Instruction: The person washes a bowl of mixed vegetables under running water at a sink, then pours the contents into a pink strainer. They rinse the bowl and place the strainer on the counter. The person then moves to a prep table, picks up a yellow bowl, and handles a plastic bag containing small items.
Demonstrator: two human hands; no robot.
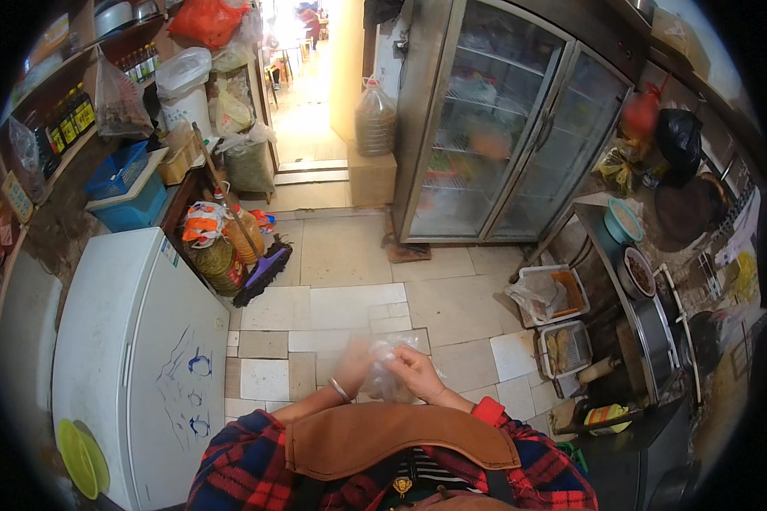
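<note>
In front of my body, both hands are at a clear plastic bag [393, 380] whose top is bunched between them. My right hand [417, 372] pinches the gathered plastic with thumb and fingers. My left hand [353, 365], with a bangle on its wrist, is motion-blurred beside the bag's top; how its fingers sit on the plastic is unclear. The bag hangs below the hands over the tiled floor, and what it holds, if anything, cannot be made out.
A chest freezer [172, 370] stands at the left, a broom [265, 271] and oil jugs beyond it. Ahead are a doorway and a glass-door fridge [486, 128]. At the right, baskets [565, 348] sit beside a metal counter [604, 255] holding bowls.
</note>
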